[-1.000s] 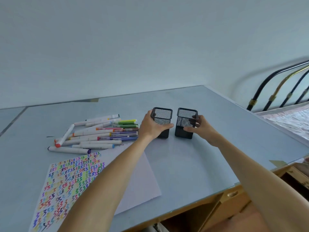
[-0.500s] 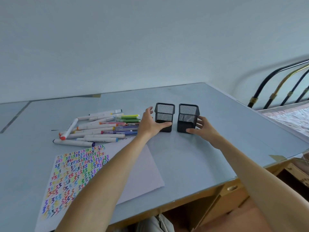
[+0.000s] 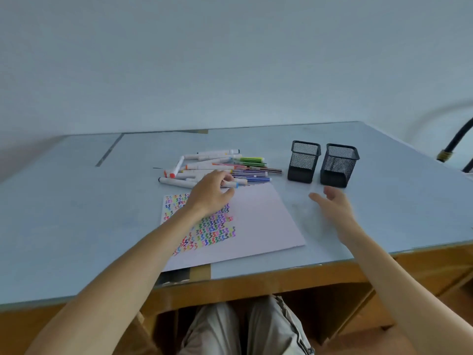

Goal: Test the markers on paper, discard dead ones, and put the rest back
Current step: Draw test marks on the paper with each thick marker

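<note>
Several markers lie in a loose pile on the blue table, just beyond the white paper, whose left half is covered with coloured squiggles. My left hand is at the near edge of the pile, with fingers and thumb curled round a white marker with a blue cap. Two empty black mesh cups stand side by side to the right of the pile, the left cup and the right cup. My right hand hovers open and blurred just in front of the right cup, touching nothing.
The table's front edge runs close to my lap, with a taped patch under the paper's near corner. A dark metal bed frame stands past the table's right side. A wall rises behind the table.
Both hands have let go of the mesh cups. My left hand has moved left to the marker pile and taken hold of a white marker; my right hand has drawn back toward me.
</note>
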